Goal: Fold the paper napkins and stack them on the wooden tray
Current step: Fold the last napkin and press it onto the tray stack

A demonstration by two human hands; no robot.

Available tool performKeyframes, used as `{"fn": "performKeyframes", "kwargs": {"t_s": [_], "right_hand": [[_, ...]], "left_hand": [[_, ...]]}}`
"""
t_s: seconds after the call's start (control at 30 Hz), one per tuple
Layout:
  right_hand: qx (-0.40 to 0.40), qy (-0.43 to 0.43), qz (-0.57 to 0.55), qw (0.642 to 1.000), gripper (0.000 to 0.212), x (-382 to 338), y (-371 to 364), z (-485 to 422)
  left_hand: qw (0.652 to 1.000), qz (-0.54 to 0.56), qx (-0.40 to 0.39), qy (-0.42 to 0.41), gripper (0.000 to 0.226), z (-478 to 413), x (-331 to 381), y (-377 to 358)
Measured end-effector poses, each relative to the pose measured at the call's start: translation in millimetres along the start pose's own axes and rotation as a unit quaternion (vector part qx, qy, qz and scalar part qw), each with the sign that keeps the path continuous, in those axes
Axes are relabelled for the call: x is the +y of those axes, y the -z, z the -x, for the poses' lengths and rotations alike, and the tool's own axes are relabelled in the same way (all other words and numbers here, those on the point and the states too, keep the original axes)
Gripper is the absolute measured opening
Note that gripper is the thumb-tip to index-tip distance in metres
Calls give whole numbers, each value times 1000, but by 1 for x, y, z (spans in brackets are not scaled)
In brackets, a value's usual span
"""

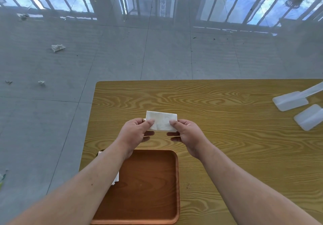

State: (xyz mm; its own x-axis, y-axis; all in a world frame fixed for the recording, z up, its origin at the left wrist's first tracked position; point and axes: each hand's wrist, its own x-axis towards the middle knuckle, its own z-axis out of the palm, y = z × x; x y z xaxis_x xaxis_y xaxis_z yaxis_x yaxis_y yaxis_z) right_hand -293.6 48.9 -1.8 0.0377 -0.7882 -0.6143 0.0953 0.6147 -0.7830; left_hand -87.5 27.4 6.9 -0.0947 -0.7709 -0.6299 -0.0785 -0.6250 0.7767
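Note:
A white paper napkin (161, 121), folded into a small rectangle, is held up over the wooden table. My left hand (135, 133) pinches its left end and my right hand (187, 134) pinches its right end, thumbs on top. The brown wooden tray (167, 186) lies near the table's front edge, below my hands, and its visible floor is bare. A sliver of white napkins (116, 178) shows at the tray's left side, mostly hidden under my left forearm.
The yellow wood-grain table (227, 137) ends just left of the tray. Two white plastic pieces (297, 109) lie at its right edge. Crumpled paper scraps (57, 47) are scattered on the grey tiled floor to the left.

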Motion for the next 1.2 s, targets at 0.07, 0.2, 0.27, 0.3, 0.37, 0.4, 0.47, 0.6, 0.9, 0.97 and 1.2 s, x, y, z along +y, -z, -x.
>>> {"fn": "performKeyframes", "kwargs": {"t_s": [0.07,0.2,0.27,0.3,0.37,0.4,0.47,0.6,0.9,0.97,1.2], "right_hand": [[4,0,-4,1000,22,0,-2,1],[28,0,-20,999,12,0,-6,-1],[39,0,-39,998,12,-1,-8,-2],[40,0,-46,998,12,-1,-8,-2],[37,4,-47,998,15,-2,-8,-3],[35,6,-44,998,18,-2,-8,-3],[29,12,-34,999,28,-2,-7,-3],[26,8,-27,999,46,0,-5,-4],[5,-41,-22,999,11,8,-8,-5],[5,-10,9,1000,14,7,-6,-5],[33,52,78,995,35,8,-4,-2]], "left_hand": [[1000,2,8,-6,21,0,-1,-1],[1000,14,13,-17,19,1,-3,-3],[1000,15,12,-22,28,1,-4,-4],[1000,13,11,-23,31,1,-4,-4],[1000,21,8,-21,31,0,-5,-3],[999,31,8,-17,29,-1,-6,-3],[998,54,17,-14,25,-2,-6,-2],[997,66,33,-8,37,-4,-7,-1],[997,73,-23,9,48,-2,-6,2],[996,77,-24,23,26,-2,-4,4],[997,48,-8,54,28,-3,-1,2]]}}
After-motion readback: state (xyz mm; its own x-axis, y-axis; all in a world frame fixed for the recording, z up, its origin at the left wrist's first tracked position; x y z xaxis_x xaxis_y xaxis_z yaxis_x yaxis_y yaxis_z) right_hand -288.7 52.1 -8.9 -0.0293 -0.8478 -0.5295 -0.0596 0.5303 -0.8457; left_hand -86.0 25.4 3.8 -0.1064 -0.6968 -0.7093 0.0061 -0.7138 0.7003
